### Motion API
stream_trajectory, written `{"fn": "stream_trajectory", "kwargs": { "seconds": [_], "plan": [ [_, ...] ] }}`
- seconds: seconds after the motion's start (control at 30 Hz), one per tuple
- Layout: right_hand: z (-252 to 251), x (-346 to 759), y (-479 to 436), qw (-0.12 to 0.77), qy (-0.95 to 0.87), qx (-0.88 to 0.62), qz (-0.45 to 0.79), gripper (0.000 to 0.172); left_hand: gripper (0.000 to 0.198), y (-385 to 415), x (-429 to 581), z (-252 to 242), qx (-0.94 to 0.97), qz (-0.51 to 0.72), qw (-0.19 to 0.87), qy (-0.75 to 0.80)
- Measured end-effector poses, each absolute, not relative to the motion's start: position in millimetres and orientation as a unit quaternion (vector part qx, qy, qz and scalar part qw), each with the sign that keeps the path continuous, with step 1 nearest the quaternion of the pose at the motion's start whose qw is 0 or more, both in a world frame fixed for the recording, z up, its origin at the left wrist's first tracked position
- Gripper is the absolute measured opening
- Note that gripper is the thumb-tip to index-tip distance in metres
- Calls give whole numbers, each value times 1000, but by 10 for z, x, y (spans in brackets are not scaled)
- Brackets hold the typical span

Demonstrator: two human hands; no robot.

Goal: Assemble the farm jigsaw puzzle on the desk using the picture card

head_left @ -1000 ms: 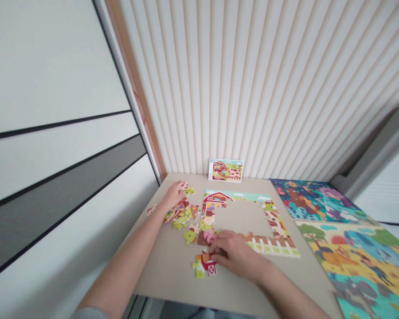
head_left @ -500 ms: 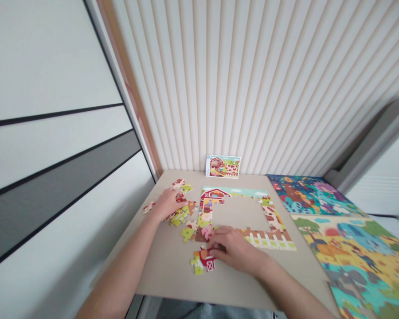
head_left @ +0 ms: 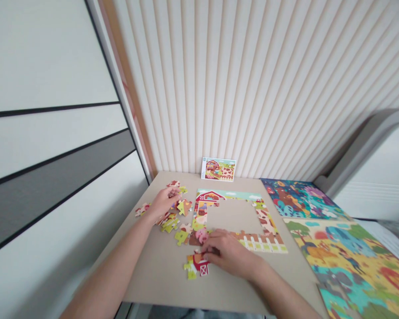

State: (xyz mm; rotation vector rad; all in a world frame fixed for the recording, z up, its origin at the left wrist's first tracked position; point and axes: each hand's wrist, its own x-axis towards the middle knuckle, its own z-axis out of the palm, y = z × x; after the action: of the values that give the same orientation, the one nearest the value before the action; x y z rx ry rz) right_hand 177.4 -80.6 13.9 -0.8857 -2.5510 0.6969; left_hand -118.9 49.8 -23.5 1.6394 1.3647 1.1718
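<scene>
My left hand [head_left: 166, 202] is over a heap of loose jigsaw pieces [head_left: 169, 222] on the left of the table. Its fingers are bent together, and what they grip, if anything, is hidden. Just right of those fingers shows a green and brown piece [head_left: 185, 207]. My right hand [head_left: 224, 250] rests below the partly joined puzzle frame [head_left: 264, 243], fingers curled at the edge of a small joined cluster of red barn pieces [head_left: 198, 263]. The frame shows a barn, a pig, a cow and a white fence around a bare middle.
A small picture card [head_left: 218, 169] of the farm scene leans on the ribbed wall behind [head_left: 226, 88]. Two finished puzzles, a dark blue one [head_left: 302, 199] and a yellow animal one [head_left: 349, 252], lie on the right. A white panelled cabinet [head_left: 53, 199] borders the left.
My left hand has lifted slightly toward the back of the heap, uncovering pieces beside it. My right hand stays at the barn cluster. The whole view has shifted a little.
</scene>
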Motion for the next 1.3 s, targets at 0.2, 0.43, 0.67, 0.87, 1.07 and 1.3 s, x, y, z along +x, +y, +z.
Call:
{"fn": "stream_trajectory", "kwargs": {
  "seconds": [0.2, 0.43, 0.67, 0.87, 1.07, 1.3],
  "plan": [
    [163, 1776, -813, 186, -895, -313, 259, 8, 43, 500, -1193, -101, 574, 542, 265, 554],
    [143, 1763, -800, 232, -857, -350, 299, 16, 51, 331, -936, 38, 630, 505, 373, 457],
    [61, 1811, -674, 353, -743, -477, 309, 27, 56, 23, -538, 76, 705, 329, 517, 356],
    [-43, 1799, -588, 384, -676, -441, 449, 44, 51, -122, -329, 50, 739, 294, 516, 319],
    [1, 1750, -627, 370, -655, -414, 512, 53, 49, -195, -271, 120, 762, 312, 465, 326],
    [-122, 1916, -470, 381, -661, -498, 413, 40, 35, -26, -405, 2, 790, 359, 188, 460]
  ]
}}
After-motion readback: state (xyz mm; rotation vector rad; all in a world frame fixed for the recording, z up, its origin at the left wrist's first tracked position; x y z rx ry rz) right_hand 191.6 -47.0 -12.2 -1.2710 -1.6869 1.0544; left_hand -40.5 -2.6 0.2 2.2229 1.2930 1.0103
